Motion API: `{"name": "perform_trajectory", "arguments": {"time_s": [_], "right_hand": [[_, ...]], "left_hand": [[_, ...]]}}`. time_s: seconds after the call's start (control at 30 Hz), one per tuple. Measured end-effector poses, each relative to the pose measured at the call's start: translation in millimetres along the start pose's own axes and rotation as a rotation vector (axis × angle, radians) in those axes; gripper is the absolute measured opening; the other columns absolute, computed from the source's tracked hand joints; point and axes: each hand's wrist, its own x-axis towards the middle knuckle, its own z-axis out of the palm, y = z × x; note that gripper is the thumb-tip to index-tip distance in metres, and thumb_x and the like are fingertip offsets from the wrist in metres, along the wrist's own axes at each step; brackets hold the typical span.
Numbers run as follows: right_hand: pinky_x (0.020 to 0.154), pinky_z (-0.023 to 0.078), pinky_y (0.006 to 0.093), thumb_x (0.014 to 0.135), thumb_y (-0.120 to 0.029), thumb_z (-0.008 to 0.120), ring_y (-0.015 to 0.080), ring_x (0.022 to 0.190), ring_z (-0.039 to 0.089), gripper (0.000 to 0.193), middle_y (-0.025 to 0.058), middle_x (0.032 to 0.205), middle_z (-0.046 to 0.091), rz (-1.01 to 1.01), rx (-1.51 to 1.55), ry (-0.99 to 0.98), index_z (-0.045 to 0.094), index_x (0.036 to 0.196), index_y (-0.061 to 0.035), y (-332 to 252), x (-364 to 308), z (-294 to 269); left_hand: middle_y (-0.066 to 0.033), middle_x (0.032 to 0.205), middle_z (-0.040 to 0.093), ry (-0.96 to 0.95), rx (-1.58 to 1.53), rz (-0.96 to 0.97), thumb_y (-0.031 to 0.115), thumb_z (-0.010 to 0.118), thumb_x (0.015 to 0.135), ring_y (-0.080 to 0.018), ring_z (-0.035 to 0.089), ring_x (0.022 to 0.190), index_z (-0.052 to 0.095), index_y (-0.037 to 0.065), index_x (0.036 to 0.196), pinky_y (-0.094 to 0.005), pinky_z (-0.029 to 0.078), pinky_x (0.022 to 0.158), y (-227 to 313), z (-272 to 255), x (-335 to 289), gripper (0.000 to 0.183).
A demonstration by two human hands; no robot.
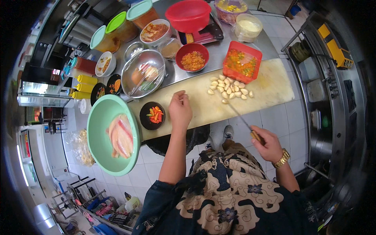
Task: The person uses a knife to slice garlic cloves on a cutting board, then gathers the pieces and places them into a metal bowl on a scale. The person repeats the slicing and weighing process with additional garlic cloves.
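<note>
Two hands: right hand (pixel 266 143) grips a knife (pixel 239 116) pointing at garlic (pixel 229 88) beyond; left hand (pixel 180 109) rests half-curled, empty, on the desk (pixel 274 88).

A big green bowl (pixel 102 117) with pink fish pieces (pixel 121 136) sits far to the left of the hands. A small black dish (pixel 145 119) of chopped chillies is just beside the left hand. Past the hands stand a red bowl (pixel 188 15), a red square tub (pixel 229 71) and yellow bottles (pixel 86 80).
</note>
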Motion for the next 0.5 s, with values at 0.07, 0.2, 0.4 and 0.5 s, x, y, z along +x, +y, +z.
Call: {"name": "perform_trajectory", "arguments": {"time_s": [0.07,0.2,0.4,0.5], "right_hand": [[0.092,0.058,0.0419,0.097,-0.014,0.068,0.0368,0.106,0.074,0.047,0.0221,0.118,0.074,0.105,-0.025,0.109,0.063,0.143,-0.0047,19,-19,-14],[0.098,0.056,0.0456,0.098,-0.014,0.066,0.0399,0.113,0.072,0.047,0.0239,0.124,0.073,0.208,-0.225,0.433,0.062,0.143,-0.0035,68,-28,-26],[0.091,0.057,0.0511,0.1,-0.024,0.064,0.0443,0.11,0.068,0.051,0.0235,0.127,0.069,0.288,-0.414,0.535,0.058,0.146,-0.004,82,64,-41],[0.092,0.055,0.0521,0.096,-0.025,0.067,0.0417,0.112,0.066,0.052,0.0206,0.131,0.066,0.44,-0.48,0.436,0.06,0.144,-0.0054,64,105,-40]], "left_hand": [[-0.015,0.109,0.076,-0.176,-0.258,-0.035,0.009,0.065,0.103,-0.0212,0.073,0.088,0.069,-0.002,0.122,-0.0334,0.059,0.079,0,14,-8,0.022],[-0.0072,0.112,0.075,-0.458,-0.361,-0.019,0.007,0.062,0.106,-0.0124,0.07,0.093,0.067,-0.001,0.127,-0.0275,0.06,0.08,9,38,-10,0.023],[-0.0126,0.119,0.075,-0.312,-0.281,0.085,0.0,0.06,0.1,-0.0175,0.071,0.099,0.069,-0.001,0.126,-0.0321,0.059,0.088,2,38,7,0.027],[-0.0174,0.13,0.072,-0.265,-0.065,0.282,0.002,0.061,0.098,-0.0288,0.069,0.114,0.068,-0.001,0.127,-0.0404,0.054,0.102,-3,33,16,0.031]]}}
